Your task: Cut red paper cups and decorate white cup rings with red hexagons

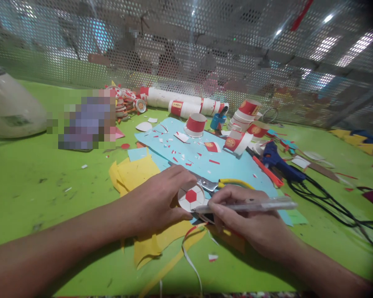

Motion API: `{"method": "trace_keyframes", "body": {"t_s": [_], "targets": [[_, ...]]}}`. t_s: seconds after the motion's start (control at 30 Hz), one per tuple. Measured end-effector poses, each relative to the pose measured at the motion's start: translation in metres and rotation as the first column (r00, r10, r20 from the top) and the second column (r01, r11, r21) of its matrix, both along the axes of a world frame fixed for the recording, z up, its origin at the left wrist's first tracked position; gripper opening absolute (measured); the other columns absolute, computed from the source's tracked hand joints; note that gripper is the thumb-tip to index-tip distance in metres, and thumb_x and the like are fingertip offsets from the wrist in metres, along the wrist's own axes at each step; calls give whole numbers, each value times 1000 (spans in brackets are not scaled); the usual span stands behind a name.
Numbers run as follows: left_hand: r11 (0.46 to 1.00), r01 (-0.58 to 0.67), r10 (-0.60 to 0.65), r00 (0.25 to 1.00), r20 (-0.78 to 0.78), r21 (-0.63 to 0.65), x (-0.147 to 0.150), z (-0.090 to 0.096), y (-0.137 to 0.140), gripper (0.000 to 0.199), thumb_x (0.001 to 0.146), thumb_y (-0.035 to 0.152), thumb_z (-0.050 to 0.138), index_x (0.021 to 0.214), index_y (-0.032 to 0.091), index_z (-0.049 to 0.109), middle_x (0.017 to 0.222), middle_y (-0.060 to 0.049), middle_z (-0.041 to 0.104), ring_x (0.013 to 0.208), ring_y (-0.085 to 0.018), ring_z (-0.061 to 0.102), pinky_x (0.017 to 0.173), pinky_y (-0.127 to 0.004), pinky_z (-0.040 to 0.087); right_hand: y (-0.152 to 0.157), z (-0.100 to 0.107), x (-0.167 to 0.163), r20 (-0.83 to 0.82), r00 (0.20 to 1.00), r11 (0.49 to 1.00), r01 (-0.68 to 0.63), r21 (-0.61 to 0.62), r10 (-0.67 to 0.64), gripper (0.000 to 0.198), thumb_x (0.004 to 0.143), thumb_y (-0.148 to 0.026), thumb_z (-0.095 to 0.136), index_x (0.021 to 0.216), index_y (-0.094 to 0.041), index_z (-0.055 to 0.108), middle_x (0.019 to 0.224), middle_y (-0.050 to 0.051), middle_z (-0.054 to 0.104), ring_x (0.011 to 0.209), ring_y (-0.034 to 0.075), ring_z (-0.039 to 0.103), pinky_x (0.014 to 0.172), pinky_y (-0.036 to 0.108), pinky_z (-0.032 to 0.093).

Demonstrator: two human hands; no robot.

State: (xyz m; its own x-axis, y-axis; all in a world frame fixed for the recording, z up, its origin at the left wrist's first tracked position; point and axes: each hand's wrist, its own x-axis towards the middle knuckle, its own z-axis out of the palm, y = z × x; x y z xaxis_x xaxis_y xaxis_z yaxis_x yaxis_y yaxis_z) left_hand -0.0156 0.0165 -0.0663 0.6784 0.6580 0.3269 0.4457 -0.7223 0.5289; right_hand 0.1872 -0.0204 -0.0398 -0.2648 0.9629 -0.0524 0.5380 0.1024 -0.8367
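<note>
My left hand [161, 196] grips a small round white paper disc [182, 203] by its edge, with thumb and fingers on either side. A red hexagon sits in the disc's middle, and thin lines run from it to the rim. In my right hand [245, 211] is a clear-barrelled pen [264, 204], its tip at the lower right edge of the disc. Scissors with yellow handles [236, 182] lie just beyond both hands. Yellow paper [139, 169] and light blue paper [192, 151] spread underneath.
Red and white paper cups [195, 124] and a long stack of cups [174, 98] stand behind. To the right lies a blue glue gun [279, 161] with a black cord [323, 198]. Paper scraps are scattered over the green table [81, 198]. Perforated metal mesh [174, 49] rises behind.
</note>
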Motion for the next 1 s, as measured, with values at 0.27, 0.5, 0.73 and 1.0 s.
{"method": "trace_keyframes", "body": {"t_s": [0.27,0.5,0.73,1.0], "targets": [[1000,3,-3,1000,-5,-12,-1,2,-2,34,78,23,68,106,16,52,104,-8,58,96,-20,52,81,-33,45,1,-2,5,-67,997,999,-32,3,32,12,80,-25,58,71,-17,62,60,0,62,51,10,52,48,21,40],[999,7,-7,1000,-4,-42,0,2,-2,35,77,21,67,109,17,52,107,-9,57,100,-20,51,84,-34,45,0,-4,6,-104,994,999,-39,9,39,10,83,-23,58,75,-18,62,62,0,64,52,10,53,49,21,41],[1000,5,-6,1000,-10,-29,0,3,-3,35,78,23,67,108,18,51,107,-9,57,100,-21,51,84,-36,46,-1,0,2,-35,999,1000,-22,-10,22,13,77,-26,58,68,-18,62,60,2,63,52,12,52,47,22,41],[1000,13,-14,1000,-20,-24,-1,3,-3,35,79,24,66,110,17,50,107,-9,56,101,-22,50,85,-36,44,0,3,-1,26,999,1000,-21,-3,21,16,76,-28,56,66,-17,63,59,4,63,51,13,51,47,25,39]]}}
